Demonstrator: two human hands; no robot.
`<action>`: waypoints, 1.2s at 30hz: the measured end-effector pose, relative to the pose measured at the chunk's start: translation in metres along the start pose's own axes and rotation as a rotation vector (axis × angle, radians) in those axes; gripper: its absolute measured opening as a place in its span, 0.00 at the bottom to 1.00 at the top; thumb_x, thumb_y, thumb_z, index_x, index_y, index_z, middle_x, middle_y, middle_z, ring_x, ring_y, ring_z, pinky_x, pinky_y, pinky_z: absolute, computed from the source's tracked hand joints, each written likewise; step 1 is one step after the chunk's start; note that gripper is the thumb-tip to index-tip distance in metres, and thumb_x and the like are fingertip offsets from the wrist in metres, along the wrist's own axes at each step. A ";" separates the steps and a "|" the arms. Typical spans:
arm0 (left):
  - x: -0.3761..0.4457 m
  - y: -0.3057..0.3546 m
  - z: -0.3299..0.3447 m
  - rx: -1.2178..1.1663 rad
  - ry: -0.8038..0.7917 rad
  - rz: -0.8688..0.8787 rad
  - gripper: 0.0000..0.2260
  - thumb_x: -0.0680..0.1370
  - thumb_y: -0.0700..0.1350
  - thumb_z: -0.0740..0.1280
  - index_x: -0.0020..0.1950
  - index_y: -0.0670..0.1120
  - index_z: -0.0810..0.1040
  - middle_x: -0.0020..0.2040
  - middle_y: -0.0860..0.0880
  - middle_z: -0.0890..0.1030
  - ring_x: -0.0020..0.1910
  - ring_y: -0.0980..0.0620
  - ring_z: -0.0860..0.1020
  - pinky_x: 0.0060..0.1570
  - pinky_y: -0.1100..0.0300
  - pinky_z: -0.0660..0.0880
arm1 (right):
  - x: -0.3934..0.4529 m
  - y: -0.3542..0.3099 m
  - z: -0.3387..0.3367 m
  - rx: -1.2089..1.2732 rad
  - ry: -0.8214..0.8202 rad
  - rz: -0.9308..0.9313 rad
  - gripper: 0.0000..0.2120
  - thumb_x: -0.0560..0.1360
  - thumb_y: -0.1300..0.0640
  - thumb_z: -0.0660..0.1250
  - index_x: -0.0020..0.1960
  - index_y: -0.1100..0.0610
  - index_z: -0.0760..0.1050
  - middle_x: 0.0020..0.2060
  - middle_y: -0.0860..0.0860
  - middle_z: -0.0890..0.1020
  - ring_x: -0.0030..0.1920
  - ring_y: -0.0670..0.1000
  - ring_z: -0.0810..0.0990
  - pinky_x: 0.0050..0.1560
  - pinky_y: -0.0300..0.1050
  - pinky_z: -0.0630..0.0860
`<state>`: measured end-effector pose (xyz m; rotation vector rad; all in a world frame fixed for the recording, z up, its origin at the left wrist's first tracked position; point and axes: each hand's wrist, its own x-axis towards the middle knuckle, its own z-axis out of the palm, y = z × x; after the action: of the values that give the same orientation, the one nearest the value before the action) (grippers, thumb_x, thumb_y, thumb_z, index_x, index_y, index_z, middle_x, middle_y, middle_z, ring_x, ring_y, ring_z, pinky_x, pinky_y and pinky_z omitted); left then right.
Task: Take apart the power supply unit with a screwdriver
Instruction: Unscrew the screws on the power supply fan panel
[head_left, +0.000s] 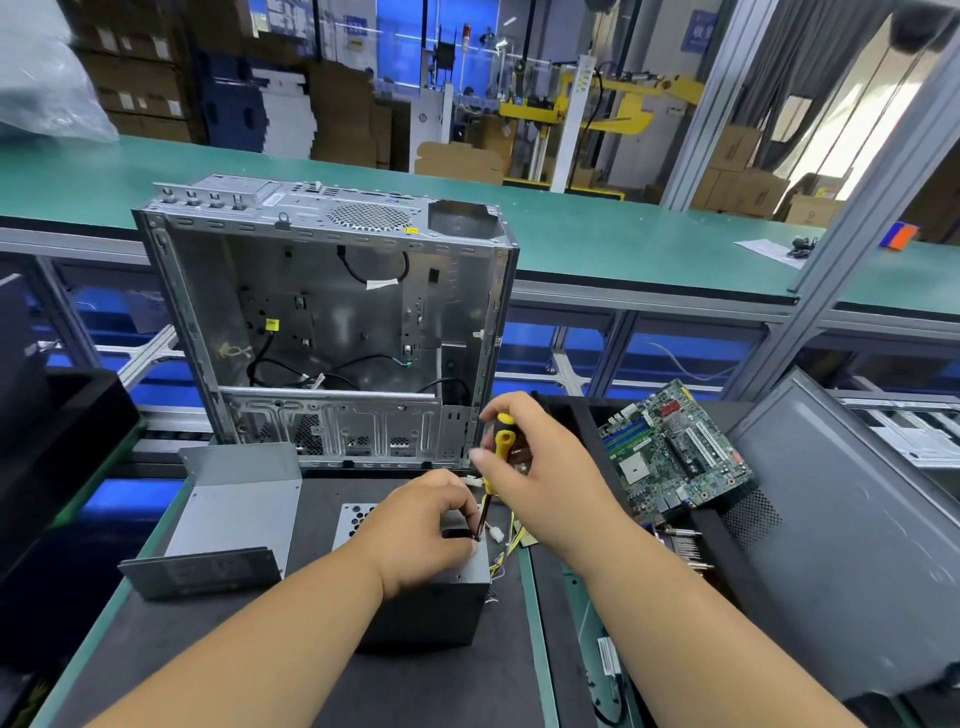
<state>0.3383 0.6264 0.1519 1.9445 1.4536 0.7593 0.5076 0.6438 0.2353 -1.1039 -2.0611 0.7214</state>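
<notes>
Nearest the camera, on the dark mat of the desk, the power supply unit stood under the left hand, whose fingers were curled down on its top, steadying the shaft of the screwdriver. The right hand gripped the yellow-and-black handle from above, fingers wrapped round it, tip planted near the unit's top right corner. Yellow wires spilled just beside the unit. A detached grey metal cover lay to the left. A motherboard rested tilted to the right. Behind stood the open computer case. Its labels were too small to read.
</notes>
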 end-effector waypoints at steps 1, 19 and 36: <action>0.000 0.000 0.000 -0.005 0.002 0.003 0.06 0.67 0.47 0.71 0.39 0.57 0.76 0.50 0.59 0.75 0.54 0.56 0.75 0.58 0.51 0.73 | 0.000 0.000 0.000 0.005 0.052 -0.016 0.10 0.73 0.46 0.69 0.52 0.41 0.72 0.45 0.42 0.78 0.46 0.45 0.78 0.47 0.45 0.76; 0.002 0.002 -0.001 0.005 -0.012 -0.043 0.05 0.68 0.46 0.71 0.39 0.55 0.78 0.50 0.60 0.74 0.54 0.59 0.75 0.60 0.53 0.72 | 0.009 0.006 0.013 0.819 0.056 0.176 0.11 0.72 0.60 0.61 0.49 0.52 0.79 0.43 0.51 0.81 0.49 0.52 0.83 0.49 0.48 0.77; 0.003 0.002 0.000 0.003 -0.002 -0.061 0.05 0.67 0.47 0.71 0.39 0.56 0.78 0.50 0.62 0.74 0.53 0.60 0.76 0.59 0.54 0.73 | 0.021 -0.002 0.016 0.982 0.012 0.341 0.19 0.84 0.51 0.57 0.40 0.57 0.78 0.35 0.52 0.77 0.35 0.50 0.74 0.40 0.42 0.73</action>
<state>0.3404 0.6287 0.1537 1.8936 1.5070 0.7278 0.4858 0.6588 0.2329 -0.8367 -1.2002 1.6416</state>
